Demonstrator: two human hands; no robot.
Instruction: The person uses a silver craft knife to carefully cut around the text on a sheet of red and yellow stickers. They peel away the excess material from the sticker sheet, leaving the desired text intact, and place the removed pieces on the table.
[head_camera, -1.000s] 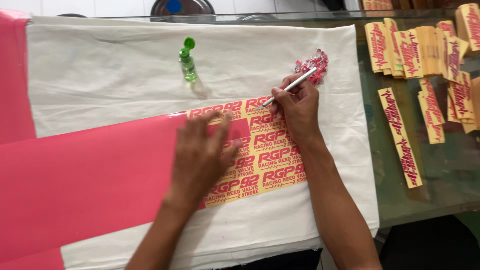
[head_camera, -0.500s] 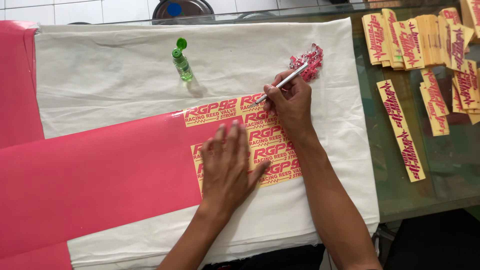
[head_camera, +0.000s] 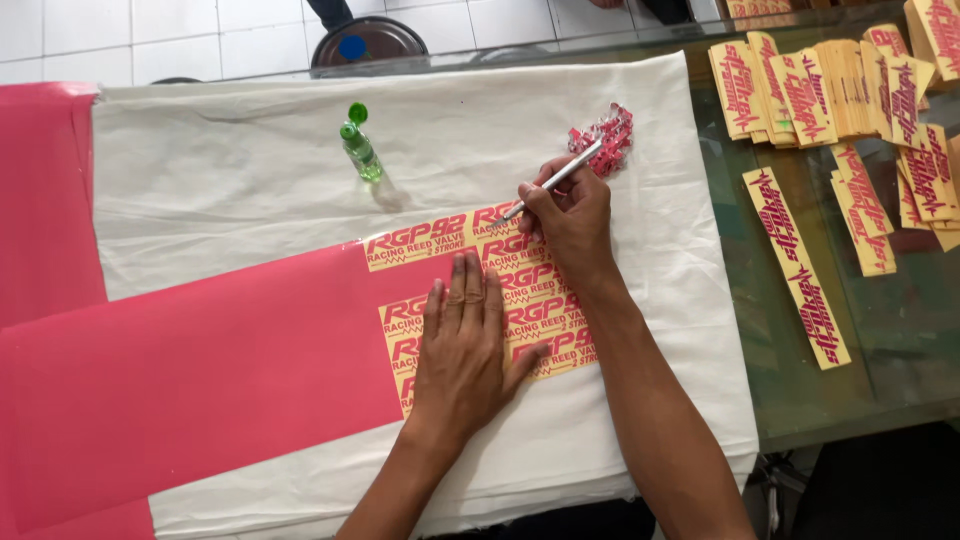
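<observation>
Sticker sheet (head_camera: 470, 290) | left hand (head_camera: 462, 350) flat on it | right hand (head_camera: 570, 215) gripping metal tool (head_camera: 555, 180) | small green bottle (head_camera: 360, 150) nearby

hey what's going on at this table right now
A person is working on a pink vinyl sheet spread over a white cloth. The left hand lies flat on the yellow-and-pink stickers at the sheet's end, while the right hand holds a thin silver tool with its tip at the stickers' upper edge. A small green bottle and a clump of pink scraps sit nearby; finished sticker strips lie on the glass table.
</observation>
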